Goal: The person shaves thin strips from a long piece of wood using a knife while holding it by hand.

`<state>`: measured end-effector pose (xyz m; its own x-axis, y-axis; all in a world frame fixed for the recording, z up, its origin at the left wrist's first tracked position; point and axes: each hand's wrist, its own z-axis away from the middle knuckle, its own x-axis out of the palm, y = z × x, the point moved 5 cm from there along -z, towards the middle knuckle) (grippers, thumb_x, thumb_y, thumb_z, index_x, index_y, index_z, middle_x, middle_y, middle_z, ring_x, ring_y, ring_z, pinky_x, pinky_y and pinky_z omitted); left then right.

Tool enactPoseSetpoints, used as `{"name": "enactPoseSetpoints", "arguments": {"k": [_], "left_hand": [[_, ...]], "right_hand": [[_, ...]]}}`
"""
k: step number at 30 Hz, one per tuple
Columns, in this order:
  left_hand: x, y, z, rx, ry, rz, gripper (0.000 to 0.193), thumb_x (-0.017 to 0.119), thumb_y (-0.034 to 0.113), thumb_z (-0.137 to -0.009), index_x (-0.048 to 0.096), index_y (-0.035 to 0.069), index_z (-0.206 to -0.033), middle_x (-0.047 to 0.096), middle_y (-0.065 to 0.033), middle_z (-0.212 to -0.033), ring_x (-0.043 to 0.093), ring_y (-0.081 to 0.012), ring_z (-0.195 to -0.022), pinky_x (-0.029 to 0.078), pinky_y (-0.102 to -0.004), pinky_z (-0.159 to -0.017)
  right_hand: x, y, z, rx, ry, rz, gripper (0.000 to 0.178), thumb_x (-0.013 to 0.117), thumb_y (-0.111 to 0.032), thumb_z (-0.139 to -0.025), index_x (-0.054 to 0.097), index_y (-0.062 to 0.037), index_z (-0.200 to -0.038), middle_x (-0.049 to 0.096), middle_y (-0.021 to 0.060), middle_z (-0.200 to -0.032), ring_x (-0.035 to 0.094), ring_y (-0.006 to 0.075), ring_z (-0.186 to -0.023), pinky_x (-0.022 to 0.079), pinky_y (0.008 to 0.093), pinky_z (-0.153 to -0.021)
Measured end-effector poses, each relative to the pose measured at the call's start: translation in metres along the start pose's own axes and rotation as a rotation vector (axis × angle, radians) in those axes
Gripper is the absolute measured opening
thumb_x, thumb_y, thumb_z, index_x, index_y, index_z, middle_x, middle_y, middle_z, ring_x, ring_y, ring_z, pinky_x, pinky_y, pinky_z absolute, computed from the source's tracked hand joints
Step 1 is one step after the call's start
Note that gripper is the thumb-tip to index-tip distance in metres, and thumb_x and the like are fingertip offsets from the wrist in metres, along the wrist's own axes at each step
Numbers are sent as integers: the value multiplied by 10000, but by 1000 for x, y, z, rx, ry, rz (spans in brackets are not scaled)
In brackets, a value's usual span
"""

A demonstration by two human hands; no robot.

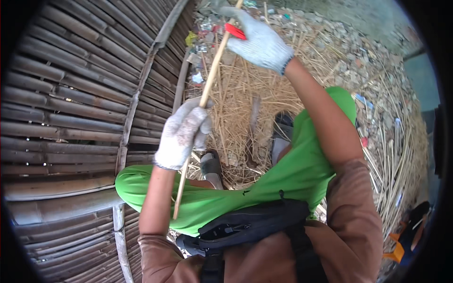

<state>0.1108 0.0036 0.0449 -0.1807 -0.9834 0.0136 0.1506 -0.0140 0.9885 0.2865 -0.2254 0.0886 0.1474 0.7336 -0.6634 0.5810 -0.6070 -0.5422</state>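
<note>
A long, pale, thin wooden stick (pixel 215 66) runs slantwise from the top of the view down over my left thigh. My left hand (pixel 181 134), in a white knit glove with dirty fingers, is closed round its lower middle. Near the stick's far end is my right hand (pixel 264 42), also gloved and slightly blurred. Its thumb and fingers close on a small red thing (pixel 235 31) that lies against the stick. What kind of thing this is does not show clearly. The fingers beyond the stick are smeared.
A bamboo slat wall (pixel 85 108) stands close on my left. Straw and shavings (pixel 278 85) cover the ground between my sandalled feet, around a narrow blade-like piece (pixel 255 115). Thin sticks (pixel 389 165) lie on the right. An orange plastic object (pixel 395 248) is at lower right.
</note>
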Motion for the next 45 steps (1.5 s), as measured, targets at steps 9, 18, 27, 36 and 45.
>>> {"name": "enactPoseSetpoints", "arguments": {"k": [9,18,27,36,45], "left_hand": [[-46,-43,12,20,133,71,414,556,273,-1145,610,-41,-1410,624,-10,-828,542,-69,-607,459,-236,-539],[-52,-48,19,5,117,282,406,622,282,-1113,656,-25,-1377,687,-27,-879,626,-92,-686,527,-247,-612],[-32,-45,24,-18,-84,298,430,611,278,-1115,621,-32,-1412,701,-66,-894,648,-128,-667,547,-266,-604],[-24,-46,15,64,-71,276,419,580,243,-1128,597,-31,-1444,721,-97,-1005,682,-137,-766,571,-278,-717],[-19,-44,12,-5,-132,479,449,592,249,-1111,586,-49,-1446,729,-119,-1036,698,-149,-767,589,-298,-702]], "right_hand": [[25,-26,7,366,-174,-902,453,716,-448,-1024,687,-62,-1260,708,60,-813,641,150,-564,529,319,-515],[64,-47,25,524,-349,-757,458,651,-529,-1049,624,-88,-1169,616,-15,-739,557,88,-524,437,268,-463],[84,-42,31,528,-329,-909,328,721,-399,-1050,633,-96,-1141,613,-27,-742,545,69,-518,418,244,-449],[89,-48,43,570,-409,-937,255,692,-347,-1070,662,-98,-1115,628,-28,-746,541,64,-519,414,241,-445],[77,-45,38,528,-366,-1023,242,668,-307,-1082,666,-66,-1108,647,-16,-762,564,75,-534,447,243,-461]]}}
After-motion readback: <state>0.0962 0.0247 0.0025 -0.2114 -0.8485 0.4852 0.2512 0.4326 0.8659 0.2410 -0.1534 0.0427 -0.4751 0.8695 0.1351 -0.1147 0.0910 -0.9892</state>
